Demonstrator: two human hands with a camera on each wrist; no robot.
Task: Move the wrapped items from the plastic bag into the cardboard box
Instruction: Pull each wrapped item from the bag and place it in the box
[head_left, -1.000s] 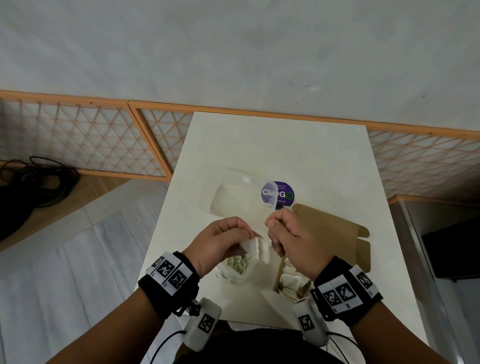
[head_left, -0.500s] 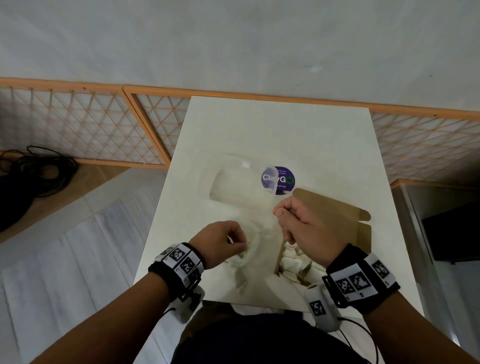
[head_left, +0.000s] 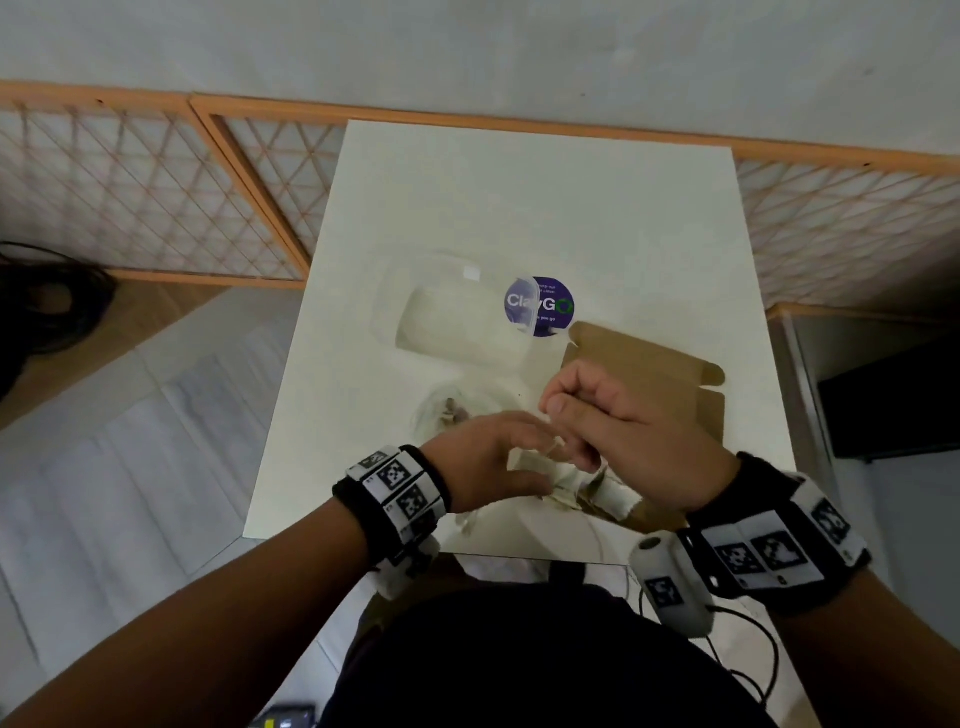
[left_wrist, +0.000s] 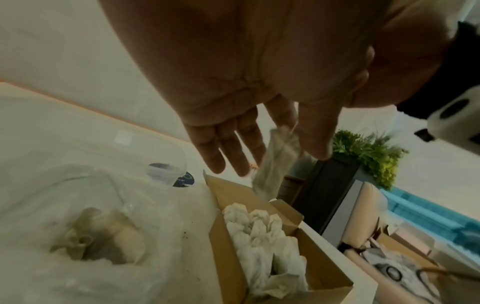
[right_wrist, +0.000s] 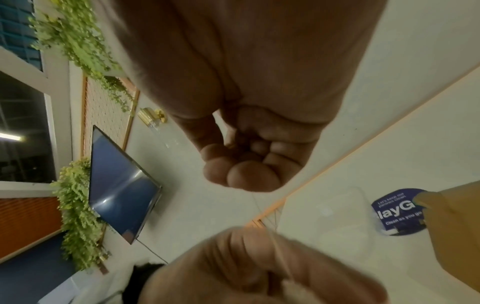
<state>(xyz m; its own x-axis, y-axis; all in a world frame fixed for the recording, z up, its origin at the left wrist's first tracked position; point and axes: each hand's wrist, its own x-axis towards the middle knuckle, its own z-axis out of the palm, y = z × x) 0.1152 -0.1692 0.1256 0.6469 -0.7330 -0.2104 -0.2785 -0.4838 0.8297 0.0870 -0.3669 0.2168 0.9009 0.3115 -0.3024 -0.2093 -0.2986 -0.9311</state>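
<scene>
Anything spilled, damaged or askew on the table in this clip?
Only small things: dark specks lie on the table between the plastic bag and the cardboard box, like loose crumbs. The wrapped items in the box look crumpled, not torn.

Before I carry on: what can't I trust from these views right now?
- Head view: the box interior, hidden by the right hand.
- Left wrist view: how many wrapped pieces remain in the plastic bag; cloudy film blurs them.
- Right wrist view: what the right hand pinches; its curled fingers hide it.
- Head view: the wrapped piece held by the left hand, smeared by motion blur.
</scene>
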